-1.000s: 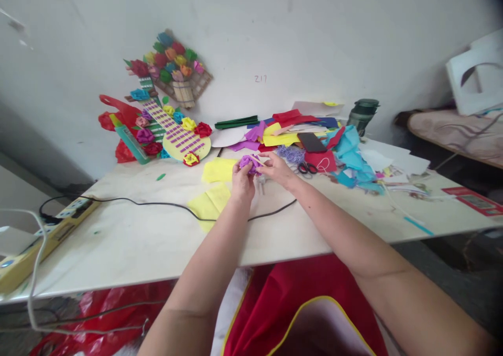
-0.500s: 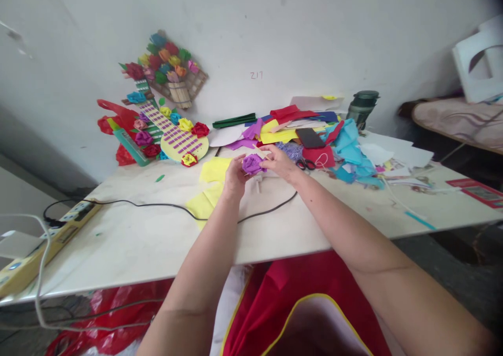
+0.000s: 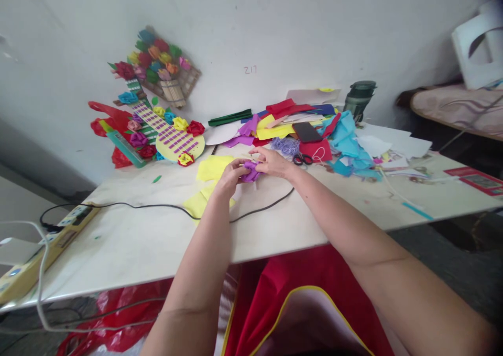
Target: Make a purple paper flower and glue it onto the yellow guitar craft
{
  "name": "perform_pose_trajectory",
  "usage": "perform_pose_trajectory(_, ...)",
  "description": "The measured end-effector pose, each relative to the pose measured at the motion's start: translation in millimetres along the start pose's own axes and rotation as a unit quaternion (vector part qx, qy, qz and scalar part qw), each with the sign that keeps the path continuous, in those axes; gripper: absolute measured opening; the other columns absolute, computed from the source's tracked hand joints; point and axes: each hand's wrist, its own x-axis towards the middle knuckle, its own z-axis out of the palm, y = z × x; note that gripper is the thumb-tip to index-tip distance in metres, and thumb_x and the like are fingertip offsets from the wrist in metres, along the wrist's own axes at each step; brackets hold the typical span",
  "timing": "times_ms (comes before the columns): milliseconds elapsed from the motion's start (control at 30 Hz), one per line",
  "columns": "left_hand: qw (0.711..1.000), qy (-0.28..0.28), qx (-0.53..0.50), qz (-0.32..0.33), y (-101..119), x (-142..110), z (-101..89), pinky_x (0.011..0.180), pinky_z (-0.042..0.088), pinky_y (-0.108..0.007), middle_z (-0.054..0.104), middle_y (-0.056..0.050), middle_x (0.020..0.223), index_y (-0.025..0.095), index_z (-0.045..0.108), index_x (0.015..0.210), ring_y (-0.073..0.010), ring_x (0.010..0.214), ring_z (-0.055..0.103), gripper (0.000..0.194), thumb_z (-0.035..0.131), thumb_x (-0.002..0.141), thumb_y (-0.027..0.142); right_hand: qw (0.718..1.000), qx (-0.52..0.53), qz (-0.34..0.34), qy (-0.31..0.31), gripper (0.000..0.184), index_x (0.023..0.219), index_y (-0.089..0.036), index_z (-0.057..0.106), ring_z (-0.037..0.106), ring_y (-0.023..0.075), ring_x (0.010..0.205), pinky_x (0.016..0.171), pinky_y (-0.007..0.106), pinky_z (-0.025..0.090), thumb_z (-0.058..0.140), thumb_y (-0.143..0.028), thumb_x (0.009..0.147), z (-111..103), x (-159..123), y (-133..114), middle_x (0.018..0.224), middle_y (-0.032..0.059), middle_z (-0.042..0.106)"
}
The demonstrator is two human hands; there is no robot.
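Observation:
A purple crepe-paper flower [image 3: 250, 173] sits between my two hands, just above the table. My left hand [image 3: 231, 177] grips its left side with curled fingers. At its right edge, my right hand [image 3: 273, 163] pinches the purple paper between thumb and fingers; a thin pale stick seems to lie in this hand, though it is hard to make out. Yellow paper sheets [image 3: 196, 201] lie beside and beneath my left wrist. Purple yarn [image 3: 285, 146] and black-handled scissors [image 3: 302, 159] rest just beyond my right hand.
A black cable [image 3: 149, 205] crosses the table under my left forearm to a power strip [image 3: 58, 243]. Behind stand a flower-decorated paper guitar [image 3: 181, 140] and a glue bottle [image 3: 126, 147]. Coloured paper, a phone [image 3: 306, 132] and a dark bottle [image 3: 359, 100] lie or stand farther back.
Both hands have drawn in closer over the purple flower, so less of it shows. My left fingers now curl over its top, and the flower appears tilted. The view has shifted slightly.

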Motion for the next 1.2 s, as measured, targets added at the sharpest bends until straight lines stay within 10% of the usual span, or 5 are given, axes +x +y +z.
perform_pose_trajectory(367,0.963,0.149,-0.219,-0.052,4.6,1.8,1.6,0.059,0.053,-0.029,0.062,-0.005,0.068,0.013,0.061,0.079,-0.0148,0.06,0.059,0.016,0.053,0.065,0.009,0.99,0.084,0.054,0.097,0.019,0.073,-0.02,0.044,0.046,0.0144,0.065,0.06,0.026,0.036,0.04,-0.035,0.084,-13.3,3.6,0.5,0.073,0.001,0.051)
perform_pose_trajectory(700,0.943,0.176,-0.28,-0.029,2.2,5.8,-4.4,0.073,0.053,-0.031,0.062,-0.004,0.068,0.015,0.058,0.086,-0.0139,0.064,0.061,0.02,0.05,0.069,0.009,0.999,0.048,0.009,0.019,0.024,0.068,-0.02,0.043,0.046,0.0144,0.065,0.069,0.029,0.039,0.042,-0.035,0.088,-2.1,3.0,1.6,0.066,-0.0001,0.049)
perform_pose_trajectory(1000,0.919,0.19,-0.345,0.013,-2.4,9.0,-8.5,0.082,0.051,-0.034,0.064,-0.003,0.071,0.013,0.058,0.085,-0.0141,0.068,0.064,0.018,0.05,0.07,0.006,0.927,0.323,-0.025,0.187,0.041,0.076,-0.021,0.048,0.036,0.0061,0.046,0.042,0.019,0.031,0.045,-0.061,0.081,11.2,2.9,1.9,0.061,-0.0044,0.044)
perform_pose_trajectory(1200,0.916,0.208,-0.341,0.036,-2.8,6.3,-10.0,0.081,0.051,-0.032,0.064,-0.004,0.073,0.013,0.059,0.084,-0.0139,0.07,0.064,0.02,0.051,0.068,0.003,0.93,0.333,0.034,0.151,0.041,0.077,-0.02,0.051,0.034,0.006,0.042,0.039,0.019,0.026,0.048,-0.061,0.079,28.9,2.4,12.6,0.053,-0.0059,0.043)
